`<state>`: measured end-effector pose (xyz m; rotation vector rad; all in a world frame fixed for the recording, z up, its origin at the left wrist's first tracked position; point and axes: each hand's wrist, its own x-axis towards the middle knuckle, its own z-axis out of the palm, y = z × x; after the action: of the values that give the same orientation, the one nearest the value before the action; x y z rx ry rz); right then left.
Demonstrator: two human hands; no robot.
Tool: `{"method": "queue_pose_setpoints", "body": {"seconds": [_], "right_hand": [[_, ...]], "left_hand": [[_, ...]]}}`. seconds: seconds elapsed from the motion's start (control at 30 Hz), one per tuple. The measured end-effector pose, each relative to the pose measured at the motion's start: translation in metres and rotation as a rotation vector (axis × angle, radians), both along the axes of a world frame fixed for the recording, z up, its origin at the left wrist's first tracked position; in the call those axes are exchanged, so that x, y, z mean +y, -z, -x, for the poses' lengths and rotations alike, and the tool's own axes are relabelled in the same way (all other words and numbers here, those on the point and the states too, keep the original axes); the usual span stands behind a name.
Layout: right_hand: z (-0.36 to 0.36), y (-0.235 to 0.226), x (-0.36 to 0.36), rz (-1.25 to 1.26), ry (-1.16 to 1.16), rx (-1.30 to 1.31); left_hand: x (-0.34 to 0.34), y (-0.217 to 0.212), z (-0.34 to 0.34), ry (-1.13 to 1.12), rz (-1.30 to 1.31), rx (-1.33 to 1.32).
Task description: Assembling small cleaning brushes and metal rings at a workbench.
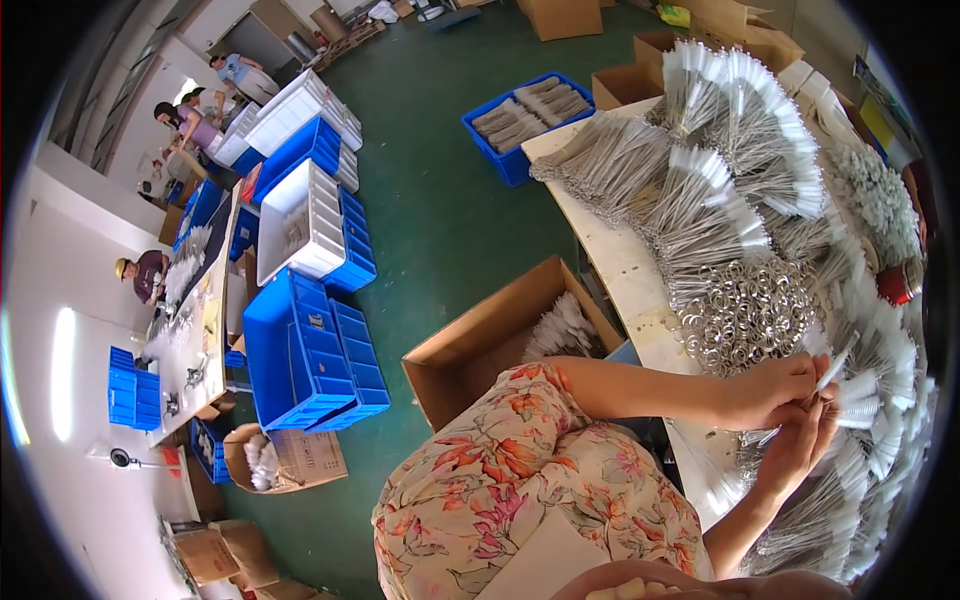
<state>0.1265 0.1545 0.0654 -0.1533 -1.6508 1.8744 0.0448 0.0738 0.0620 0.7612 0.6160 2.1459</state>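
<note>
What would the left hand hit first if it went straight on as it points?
Past the white brush at its fingertips, the left hand would probably meet the piled white-bristled wire brushes on the picture's right; its height above them is unclear.

1) Bright, diffuse light; tube lamp (63,374) at left burns out to white
2) Soft shadow inside carton (480,345)
3) Small glints on metal rings (750,312); white brush heads (790,130) look pale
4) Fisheye curvature, black rim; far workers (195,127) soft
</note>
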Motion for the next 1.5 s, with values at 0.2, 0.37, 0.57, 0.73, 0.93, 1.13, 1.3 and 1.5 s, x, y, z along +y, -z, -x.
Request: {"method": "queue_pose_setpoints", "body": {"seconds": [0.2, 0.37, 0.57, 0.73, 0.93, 1.13, 1.3, 1.5], "right_hand": [[-0.007, 0.008, -0.002, -0.243, -0.066, 0.006], [-0.007, -0.005, 0.021, -0.322, 0.320, -0.132], [-0.005, 0.044, 0.037, 0.538, 0.085, -0.061], [-0.018, 0.011, 0.052, 1.120, -0.438, 0.354], [-0.027, -0.003, -0.007, -0.267, 0.012, -0.485], [-0.032, 0.015, -0.015, -0.217, -0.018, -0.391], [-0.045, 0.003, -0.020, 0.030, -0.187, -0.451], [-0.099, 0.025, 0.018, -0.208, -0.252, -0.767]], "left_hand": [[-0.015, 0.002, 0.016, -0.569, 0.152, 1.141], [-0.019, -0.009, 0.030, -0.617, -0.201, 0.630], [-0.022, 0.004, 0.006, -0.217, 0.096, 0.581], [-0.013, 0.018, 0.017, -0.912, -0.224, 1.277], [-0.038, -0.026, 0.044, -0.778, 0.025, 1.048], [-0.041, 0.007, 0.022, -0.139, 0.100, 0.944], [-0.047, 0.020, 0.020, -0.443, -0.033, 1.081], [-0.088, 0.054, 0.003, -0.486, 0.306, 1.035]]}}
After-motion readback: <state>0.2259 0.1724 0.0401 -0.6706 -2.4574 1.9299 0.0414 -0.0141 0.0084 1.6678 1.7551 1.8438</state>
